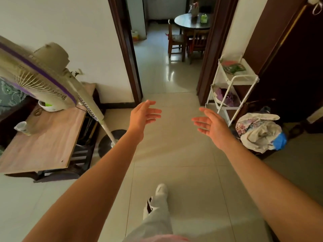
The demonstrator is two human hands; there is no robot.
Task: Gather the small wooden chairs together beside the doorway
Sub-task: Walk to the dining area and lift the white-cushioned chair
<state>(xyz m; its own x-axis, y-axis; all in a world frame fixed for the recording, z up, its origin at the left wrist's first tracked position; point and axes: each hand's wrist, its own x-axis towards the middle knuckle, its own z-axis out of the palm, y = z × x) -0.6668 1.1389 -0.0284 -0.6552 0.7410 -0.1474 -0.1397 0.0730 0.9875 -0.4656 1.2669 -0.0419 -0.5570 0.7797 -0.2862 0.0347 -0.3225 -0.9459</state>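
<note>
Two small wooden chairs stand in the far room beyond the doorway (167,70): one chair (175,41) left of a round dark table (192,21), another chair (198,43) tucked under its front. My left hand (144,116) and my right hand (212,125) reach forward over the tiled floor just before the doorway, palms facing each other, fingers spread, holding nothing. Both hands are far from the chairs.
A standing fan (42,74) leans over a low wooden table (43,144) at the left. A white shelf trolley (232,84) and a pile of cloth (258,131) sit right of the doorway. My leg and white shoe (161,189) step forward on the tiles.
</note>
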